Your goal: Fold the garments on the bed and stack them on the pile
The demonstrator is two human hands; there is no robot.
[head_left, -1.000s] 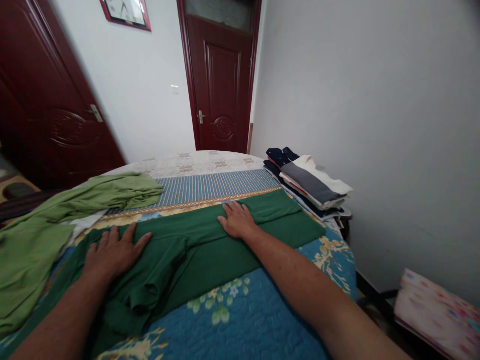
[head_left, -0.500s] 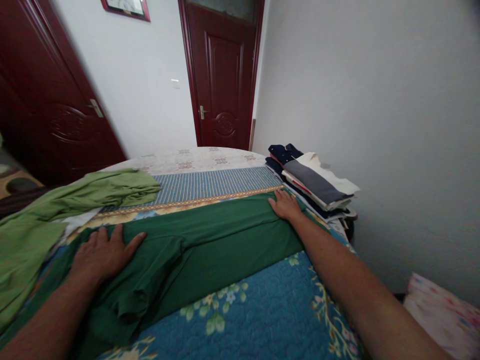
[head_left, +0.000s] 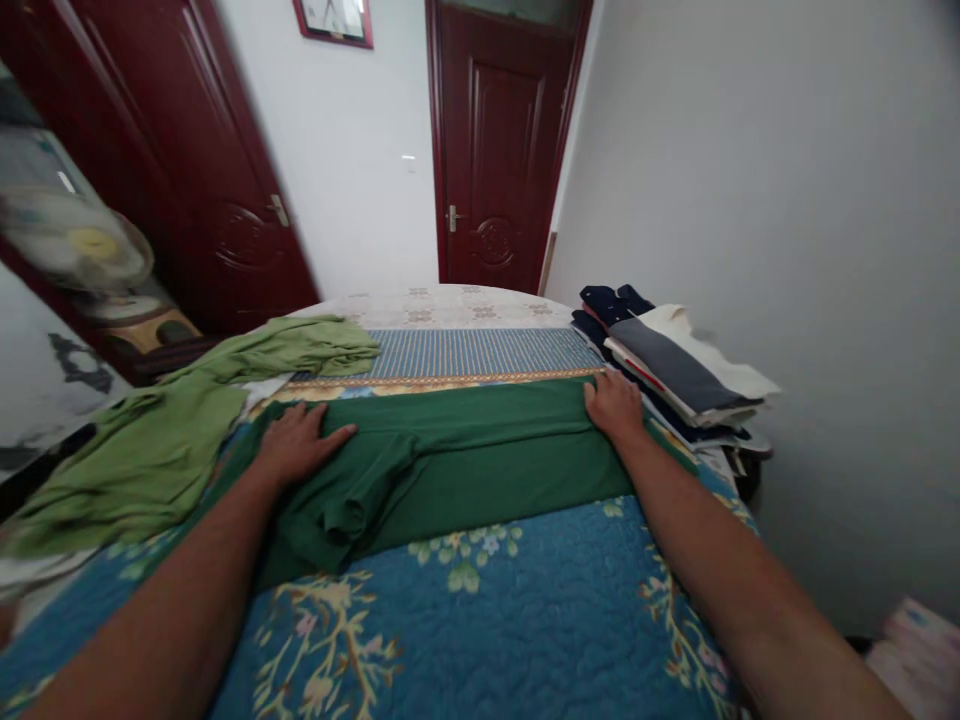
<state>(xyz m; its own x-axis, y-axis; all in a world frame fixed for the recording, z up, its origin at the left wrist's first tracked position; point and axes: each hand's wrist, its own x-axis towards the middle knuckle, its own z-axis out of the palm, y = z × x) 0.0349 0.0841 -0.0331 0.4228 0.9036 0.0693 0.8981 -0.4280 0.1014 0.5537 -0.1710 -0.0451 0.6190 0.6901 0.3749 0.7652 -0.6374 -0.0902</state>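
A dark green shirt lies folded lengthwise across the bed or table, with a bunched sleeve opening near its left end. My left hand rests flat on the shirt's left part, fingers and thumb spread. At the shirt's far right edge, my right hand presses down with its fingers slightly bent; their tips are hard to make out. Just left of the green shirt, a light green garment is spread loosely. A stack of folded clothes sits just beyond my right hand.
A blue floral quilted cover lies under the shirt, and a white patterned cloth covers the far end. Behind stand a dark red door and a wall. A fan is at left, and a pink patterned item at lower right.
The view has turned left and drawn back, bringing the fan into sight. Both hands stay on the green shirt, and its fold looks much the same; the right fingers seem slightly more bent.
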